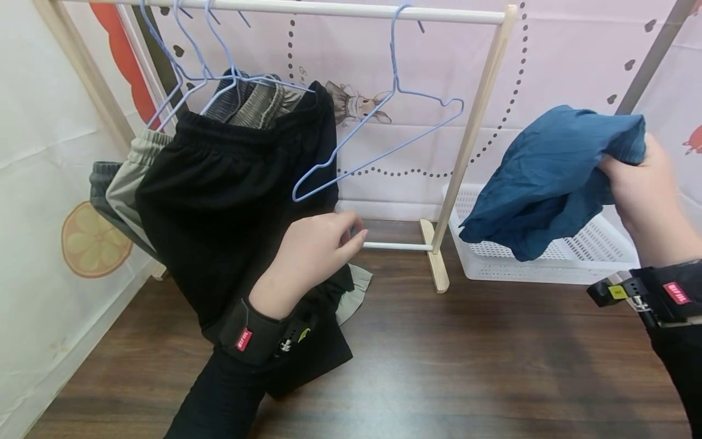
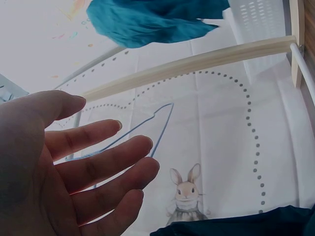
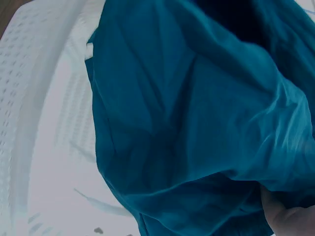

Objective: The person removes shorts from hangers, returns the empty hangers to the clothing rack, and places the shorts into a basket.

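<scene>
A blue garment [image 1: 559, 177] hangs bunched from the right hand [image 1: 644, 189], which grips its upper edge over the basket. In the right wrist view the cloth [image 3: 197, 113] fills most of the picture, with part of the hand [image 3: 293, 216] at the lower right. The left hand [image 1: 315, 247] is held in the air before the black shorts [image 1: 236, 164], below an empty blue hanger [image 1: 378, 160]. Seen in the left wrist view, the left hand [image 2: 93, 162] holds nothing, its fingers loosely bent.
A wooden rack with a white rail [image 1: 329, 8] carries several blue hangers at the left, with black, grey and light shorts on or by them. A white perforated basket [image 1: 526, 271] stands on the brown floor beside the rack's right foot [image 1: 436, 262]. Printed cloth hangs behind.
</scene>
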